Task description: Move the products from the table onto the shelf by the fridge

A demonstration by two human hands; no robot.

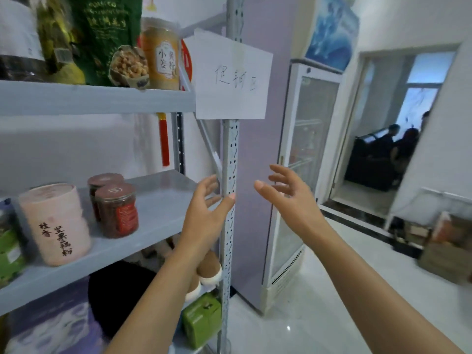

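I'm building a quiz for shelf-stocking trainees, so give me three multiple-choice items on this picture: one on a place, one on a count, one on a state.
1. Where does the pink canister stand?
A) on the floor
B) on the middle shelf
C) inside the fridge

2. How many brown-lidded jars stand beside it?
A) one
B) two
C) four

3. What are the left hand and right hand doing?
A) both are open and hold nothing
B) the left grips a jar
C) the right holds a bag

Answers:
1 B: shelves show above and below its board.
2 B: two lids show, one behind the other.
3 A: the fingers are spread and nothing is in them.
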